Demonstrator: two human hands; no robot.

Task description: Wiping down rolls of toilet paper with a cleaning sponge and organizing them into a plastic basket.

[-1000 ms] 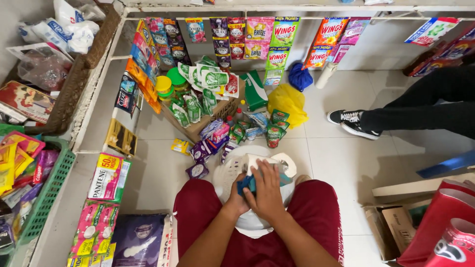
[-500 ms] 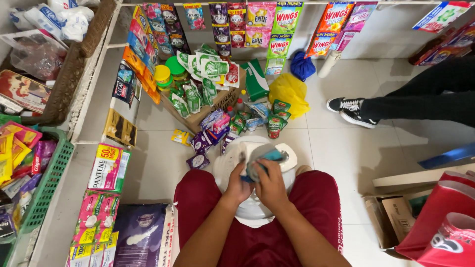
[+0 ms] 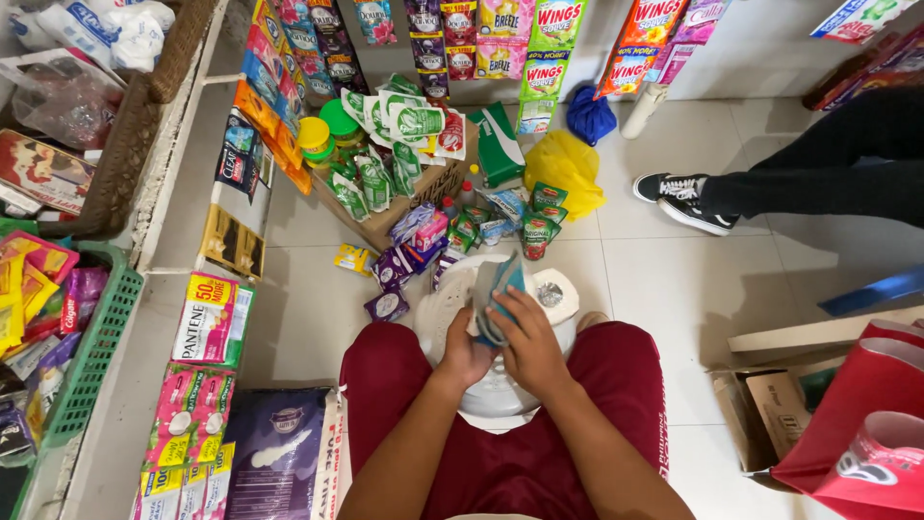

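Two bare hands meeting over a white plastic stool (image 3: 452, 318) set between red-clad knees (image 3: 385, 385), seen from straight above. Left hand (image 3: 465, 354) curled at the lower end of a small stack of blue-grey sachets (image 3: 493, 294), fingers closed around it from the left. Right hand (image 3: 527, 342) wrapped over the same stack from the right, fingers (image 3: 510, 306) shut across its face, thumb hidden beneath. Sachets held upright and slightly fanned, just above the stool's seat, top edges pointing away toward the shelves. On the tiled floor (image 3: 654, 279) just beyond the stool, loose green and purple packets (image 3: 481, 231), near an open cardboard box (image 3: 404, 197) stuffed with green pouches. Yellow plastic bag (image 3: 568, 169) and blue bag (image 3: 589, 114) farther back, below hanging strips of bright sachets (image 3: 539, 39). Green basket (image 3: 91, 356) of goods at far left; boxed items along the shelf edge beside it. Another person's black-trousered leg and black-and-white shoe (image 3: 683, 197) at right, well apart from the hands. Red bag (image 3: 857, 424) at lower right.
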